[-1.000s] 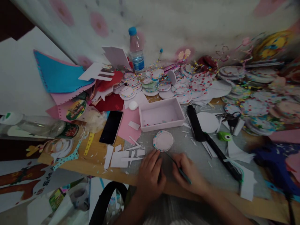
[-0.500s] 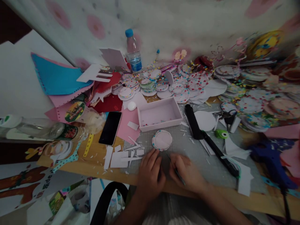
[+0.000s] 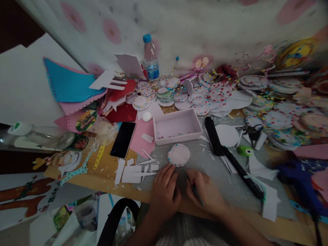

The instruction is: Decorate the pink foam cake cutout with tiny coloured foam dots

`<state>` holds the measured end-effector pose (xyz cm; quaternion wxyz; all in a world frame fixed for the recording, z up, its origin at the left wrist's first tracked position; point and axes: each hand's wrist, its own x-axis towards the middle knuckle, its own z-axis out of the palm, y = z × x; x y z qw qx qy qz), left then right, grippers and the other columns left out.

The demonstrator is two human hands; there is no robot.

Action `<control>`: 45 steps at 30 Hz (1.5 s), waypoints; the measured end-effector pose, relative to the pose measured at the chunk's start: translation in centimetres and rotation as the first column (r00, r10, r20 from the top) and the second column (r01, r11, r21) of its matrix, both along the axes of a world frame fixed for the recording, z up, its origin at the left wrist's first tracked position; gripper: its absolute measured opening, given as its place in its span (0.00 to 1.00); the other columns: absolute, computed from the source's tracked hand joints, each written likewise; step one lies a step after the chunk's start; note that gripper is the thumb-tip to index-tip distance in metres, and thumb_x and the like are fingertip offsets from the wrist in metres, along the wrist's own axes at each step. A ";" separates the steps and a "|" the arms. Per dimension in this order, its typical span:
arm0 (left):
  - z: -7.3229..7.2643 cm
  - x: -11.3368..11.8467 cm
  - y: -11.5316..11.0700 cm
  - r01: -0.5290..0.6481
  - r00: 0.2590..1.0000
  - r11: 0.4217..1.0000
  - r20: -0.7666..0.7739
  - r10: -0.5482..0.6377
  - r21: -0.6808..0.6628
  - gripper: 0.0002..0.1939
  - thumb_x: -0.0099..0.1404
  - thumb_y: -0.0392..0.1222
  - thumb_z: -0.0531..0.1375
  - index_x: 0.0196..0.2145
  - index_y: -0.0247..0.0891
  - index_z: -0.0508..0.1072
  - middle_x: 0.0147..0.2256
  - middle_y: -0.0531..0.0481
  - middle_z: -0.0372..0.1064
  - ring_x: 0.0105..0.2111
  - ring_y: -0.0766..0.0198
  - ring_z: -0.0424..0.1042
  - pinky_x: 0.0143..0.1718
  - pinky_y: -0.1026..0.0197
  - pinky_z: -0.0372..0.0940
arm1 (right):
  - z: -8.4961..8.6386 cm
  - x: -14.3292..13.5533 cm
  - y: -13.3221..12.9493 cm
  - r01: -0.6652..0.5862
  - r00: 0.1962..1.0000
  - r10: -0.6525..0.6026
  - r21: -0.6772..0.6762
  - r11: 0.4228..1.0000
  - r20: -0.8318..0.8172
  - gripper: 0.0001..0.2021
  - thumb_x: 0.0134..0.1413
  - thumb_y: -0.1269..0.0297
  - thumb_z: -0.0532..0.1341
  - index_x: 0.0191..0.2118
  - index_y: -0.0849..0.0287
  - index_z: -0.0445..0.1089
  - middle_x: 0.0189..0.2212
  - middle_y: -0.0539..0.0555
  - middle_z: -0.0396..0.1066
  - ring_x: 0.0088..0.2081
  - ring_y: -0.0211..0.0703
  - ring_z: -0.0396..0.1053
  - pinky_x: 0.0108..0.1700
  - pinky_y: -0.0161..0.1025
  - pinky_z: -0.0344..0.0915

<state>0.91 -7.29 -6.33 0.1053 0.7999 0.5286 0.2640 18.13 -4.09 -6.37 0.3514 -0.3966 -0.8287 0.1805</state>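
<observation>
A round white paper disc [image 3: 178, 155], edged with small coloured bits, lies on the grey cutting mat [image 3: 217, 184]. At its lower left edge are the fingertips of my left hand [image 3: 165, 186], whose fingers are stretched out over the mat. Closed around slim dark tweezers [image 3: 196, 195], my right hand [image 3: 203, 189] rests just to the right. The tool's tip points up toward the disc's lower edge, a little apart from it. Just beyond the disc stands an open pale box [image 3: 176, 137] with tiny coloured pieces on its bottom.
A black phone [image 3: 123, 140] and paper scraps [image 3: 131, 174] lie left. Stacks of decorated discs [image 3: 197, 97] and a water bottle [image 3: 151, 61] stand behind. Rightward are a black-handled tool [image 3: 230, 159], a green punch [image 3: 245, 150] and a blue glue gun [image 3: 299, 181].
The whole view has shifted slightly, with objects appearing farther right. The tweezers' tip has drawn back a little from the disc's edge. My left hand stays at the disc.
</observation>
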 end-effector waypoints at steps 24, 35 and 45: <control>0.2 -0.4 -0.8 -0.079 0.972 0.995 0.224 0.065 0.055 0.16 0.61 0.28 0.53 0.46 0.36 0.69 0.46 0.41 0.70 0.48 0.56 0.69 0.49 0.51 0.66 | 0.0 0.8 -0.6 0.094 0.979 -0.098 -0.031 0.995 -0.179 0.09 0.52 0.74 0.53 0.34 0.53 0.51 0.22 0.45 0.61 0.21 0.35 0.61 0.24 0.32 0.58; 3.7 -4.3 9.3 -0.175 0.984 0.952 0.015 0.177 0.252 0.17 0.64 0.38 0.60 0.52 0.38 0.69 0.51 0.40 0.67 0.54 0.49 0.62 0.55 0.44 0.59 | 2.3 3.2 -1.2 0.170 0.951 -0.215 -0.207 0.964 -0.223 0.08 0.60 0.69 0.56 0.45 0.54 0.61 0.32 0.50 0.71 0.32 0.38 0.73 0.33 0.31 0.70; 1.1 -5.1 10.3 -0.034 0.995 0.917 -0.075 0.069 0.397 0.11 0.65 0.31 0.57 0.41 0.42 0.76 0.38 0.47 0.74 0.42 0.55 0.66 0.49 0.49 0.60 | 7.7 6.6 3.6 0.276 0.929 -0.277 -0.042 0.960 -0.245 0.11 0.57 0.67 0.62 0.45 0.47 0.72 0.35 0.51 0.73 0.35 0.43 0.72 0.38 0.39 0.69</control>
